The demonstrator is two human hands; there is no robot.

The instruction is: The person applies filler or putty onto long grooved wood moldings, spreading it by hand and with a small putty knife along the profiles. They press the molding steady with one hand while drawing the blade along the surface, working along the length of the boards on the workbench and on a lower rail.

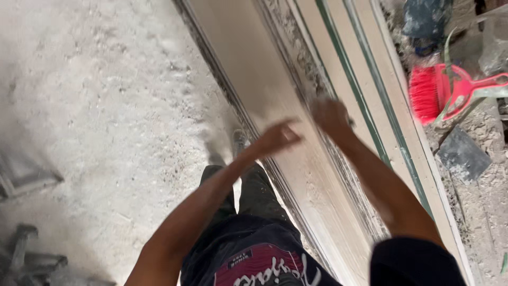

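Note:
A long pale wooden board (248, 69) runs from the top of the view down to the lower right, beside other stacked boards with green edge strips (365, 90). My left hand (278, 139) is blurred and lies over the board's right half with its fingers stretched out, nothing visible in it. My right hand (330, 116) is just to its right, at the rough dusty edge (299, 58) between the boards. It is curled and blurred, so I cannot make out whether it grips anything. Both forearms reach in from below.
A dusty concrete floor (106, 106) fills the left. A red hand brush (431, 92) and a dark flat slab piece (463, 156) lie among rubble on the right. Dark metal pieces (26, 259) sit at the lower left. My shoe (239, 142) stands by the board.

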